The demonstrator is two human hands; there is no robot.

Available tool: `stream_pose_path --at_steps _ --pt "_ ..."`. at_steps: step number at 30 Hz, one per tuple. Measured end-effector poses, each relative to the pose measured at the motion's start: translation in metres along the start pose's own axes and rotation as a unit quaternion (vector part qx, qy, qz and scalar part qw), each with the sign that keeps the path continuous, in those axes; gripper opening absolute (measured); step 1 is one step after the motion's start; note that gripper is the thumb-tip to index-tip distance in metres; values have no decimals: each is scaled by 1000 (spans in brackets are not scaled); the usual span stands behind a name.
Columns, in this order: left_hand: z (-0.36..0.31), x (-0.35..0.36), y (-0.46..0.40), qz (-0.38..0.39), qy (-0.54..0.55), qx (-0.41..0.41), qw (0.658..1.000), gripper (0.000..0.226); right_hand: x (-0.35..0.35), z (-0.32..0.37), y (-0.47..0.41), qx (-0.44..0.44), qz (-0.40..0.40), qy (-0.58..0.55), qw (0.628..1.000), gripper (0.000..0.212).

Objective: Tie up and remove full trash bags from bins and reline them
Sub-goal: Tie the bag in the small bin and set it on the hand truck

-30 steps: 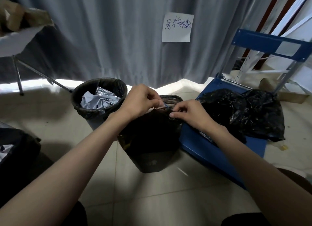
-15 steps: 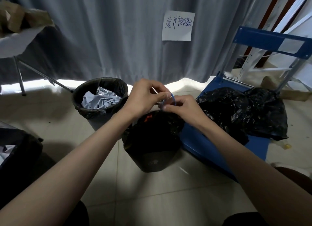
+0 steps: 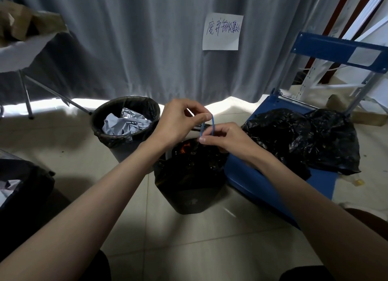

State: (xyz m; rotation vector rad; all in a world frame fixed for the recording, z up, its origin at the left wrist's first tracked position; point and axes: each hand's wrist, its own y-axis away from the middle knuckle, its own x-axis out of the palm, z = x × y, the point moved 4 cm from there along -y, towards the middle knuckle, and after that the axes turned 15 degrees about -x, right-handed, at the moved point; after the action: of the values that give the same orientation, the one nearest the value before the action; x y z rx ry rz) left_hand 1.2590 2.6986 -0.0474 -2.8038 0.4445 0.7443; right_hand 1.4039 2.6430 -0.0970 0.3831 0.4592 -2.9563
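A small bin lined with a black trash bag (image 3: 189, 175) stands on the floor in front of me. Above its mouth my left hand (image 3: 178, 121) and my right hand (image 3: 222, 138) pinch a thin blue band (image 3: 207, 127) between fingertips, the left at its top, the right at its bottom. The band forms a narrow upright loop. The bag's top is gathered under my right hand. A second round bin (image 3: 126, 123) with a black liner and crumpled white paper inside stands to the left.
A blue hand cart (image 3: 262, 182) lies at the right with filled black bags (image 3: 304, 138) on its deck. A grey curtain with a paper note (image 3: 222, 31) hangs behind. Another dark bag (image 3: 21, 186) sits at the left edge, beside a stand's metal legs (image 3: 27, 96).
My hands have risen from the bag's mouth and drawn a blue band up between them; it is now stretched into a taller loop.
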Motion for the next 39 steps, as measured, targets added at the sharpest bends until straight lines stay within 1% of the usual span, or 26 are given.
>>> stream_pose_path --at_steps 2,4,6,8,10,12,14,16,18,19,20,22,24,26,28,29,30,32,33,34,35,36,38,39 --pt "6 2 0 31 -69 -24 997 21 -2 -4 -1 7 -29 -6 1000 6" --pt "19 6 2 86 -143 -57 984 33 -5 -9 -2 19 -52 3 998 7" --pt "30 11 5 122 -191 -70 972 30 -8 -13 -2 36 -70 11 997 7" --pt "36 16 6 126 -224 -63 964 21 -12 -14 -2 49 -92 15 994 7" --pt "39 17 6 118 -246 -60 960 18 -17 -14 -3 54 -131 7 990 10" --pt "46 17 6 122 -274 -65 952 22 -25 -12 -4 47 -177 -1 983 9" --pt "59 20 8 140 -314 -76 936 26 -33 -8 -7 30 -214 1 976 5" --pt "72 26 12 161 -342 -94 921 29 -34 -5 -8 18 -223 2 975 4" --pt "79 31 14 178 -350 -100 914 30 -27 -2 -9 10 -195 -1 981 7" --pt "78 31 14 182 -337 -100 918 30 -22 0 -10 4 -174 -4 985 9" --pt "74 31 13 179 -306 -96 930 33 -18 3 -11 -5 -156 -11 988 10" --pt "60 28 11 150 -216 -82 961 38 -12 9 -13 -22 -131 -35 990 13" --pt "44 27 11 115 -134 -67 982 27 -8 15 -14 -27 -107 -73 991 20" --pt "36 26 10 80 -93 -64 990 20 -5 15 -12 -7 -87 -90 992 37" --pt "34 23 8 52 -89 -69 992 22 -10 9 -9 44 -78 -40 995 59" --pt "36 21 7 43 -94 -72 992 23 -15 3 -6 62 -68 7 996 59" --pt "36 20 6 35 -102 -75 991 23 -18 -3 -4 68 -49 55 995 50" --pt "35 16 5 17 -107 -74 991 25 -19 -17 0 58 4 136 989 24" --pt "34 14 5 12 -98 -75 992 30 -18 -25 2 50 24 174 983 15" --pt "32 11 4 6 -85 -74 994 34 -16 -32 3 44 37 214 975 12" --pt "31 8 3 0 -74 -70 995 33 -13 -38 5 39 45 241 969 14" --pt "30 5 2 -1 -65 -74 995 29 -12 -43 6 40 53 255 965 16" --pt "32 1 -1 28 -55 -102 993 18 -14 -51 7 65 89 261 959 14" --pt "33 -2 -2 52 -53 -119 990 19 -15 -52 6 82 110 261 956 15"
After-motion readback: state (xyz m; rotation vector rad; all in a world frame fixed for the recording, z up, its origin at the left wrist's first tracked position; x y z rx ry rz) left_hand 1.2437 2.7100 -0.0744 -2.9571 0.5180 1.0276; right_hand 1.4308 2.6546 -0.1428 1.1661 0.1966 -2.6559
